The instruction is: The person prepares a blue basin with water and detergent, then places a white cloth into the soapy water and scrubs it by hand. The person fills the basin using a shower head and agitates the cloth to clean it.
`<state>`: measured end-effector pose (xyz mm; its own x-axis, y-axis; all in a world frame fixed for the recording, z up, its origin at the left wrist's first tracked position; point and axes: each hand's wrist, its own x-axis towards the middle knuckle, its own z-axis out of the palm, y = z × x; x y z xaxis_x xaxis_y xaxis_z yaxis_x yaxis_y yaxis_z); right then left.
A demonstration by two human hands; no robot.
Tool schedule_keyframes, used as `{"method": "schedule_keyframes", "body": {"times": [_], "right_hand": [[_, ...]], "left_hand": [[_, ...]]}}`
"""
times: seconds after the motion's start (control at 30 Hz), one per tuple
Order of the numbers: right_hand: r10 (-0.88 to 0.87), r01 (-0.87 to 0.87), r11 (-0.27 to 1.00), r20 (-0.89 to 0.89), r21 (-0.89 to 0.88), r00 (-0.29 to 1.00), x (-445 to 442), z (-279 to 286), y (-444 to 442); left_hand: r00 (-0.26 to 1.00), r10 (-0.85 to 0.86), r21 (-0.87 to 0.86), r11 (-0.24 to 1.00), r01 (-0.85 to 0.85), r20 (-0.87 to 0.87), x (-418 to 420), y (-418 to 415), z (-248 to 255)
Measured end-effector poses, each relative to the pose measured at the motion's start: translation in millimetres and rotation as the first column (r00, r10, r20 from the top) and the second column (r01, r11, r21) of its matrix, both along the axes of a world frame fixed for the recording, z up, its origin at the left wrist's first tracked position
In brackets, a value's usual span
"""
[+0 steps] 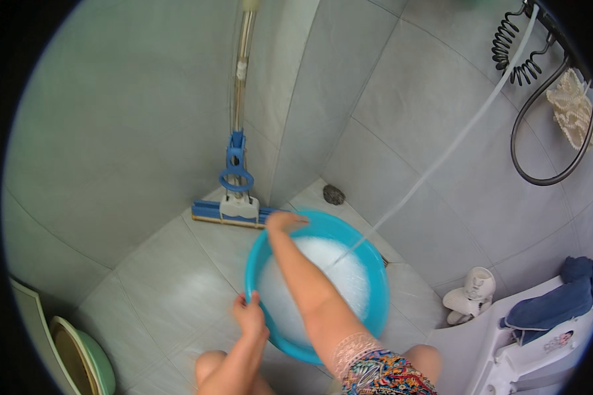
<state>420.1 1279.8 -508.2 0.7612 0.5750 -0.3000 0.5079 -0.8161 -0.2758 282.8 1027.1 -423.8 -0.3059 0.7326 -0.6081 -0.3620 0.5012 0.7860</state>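
Note:
A round blue plastic basin [381,296] stands on the tiled floor, holding white foamy water [296,286]. A stream of water [425,173] runs down into it from the upper right. My left hand [249,313] grips the basin's left rim, thumb on the edge. My right hand [285,223] reaches across the basin to its far left rim, beside the mop head; it is slightly blurred, and whether its fingers close on the rim is hard to tell.
A blue sponge mop [237,207] leans in the corner. A dark scouring pad [334,194] lies by the wall. At right are white slippers [469,296] and a white plastic seat [538,345] with a blue cloth [548,306]. Green basins [96,360] stand lower left. A black hose [516,133] hangs upper right.

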Motion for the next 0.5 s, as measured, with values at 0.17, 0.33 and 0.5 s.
{"method": "schedule_keyframes", "body": {"times": [0.17, 0.33, 0.5], "right_hand": [[-0.448, 0.627, 0.644, -0.448, 0.438, 0.774, -15.8, 10.1, 6.0], [0.0, 0.341, 0.721, -0.492, 0.604, 0.871, -44.5, -45.7, -47.3], [0.477, -0.073, 0.857, -0.734, 0.509, 0.483, -87.2, -12.1, -176.0]], "left_hand": [[0.997, 0.024, 0.034, 0.999, -0.021, -0.067, -22.3, -0.2, -9.2], [1.0, 0.011, 0.027, 1.0, -0.011, -0.023, 7.3, 4.3, -12.4], [0.997, -0.005, -0.007, 1.0, 0.004, -0.083, -18.3, -4.8, -21.1]]}}
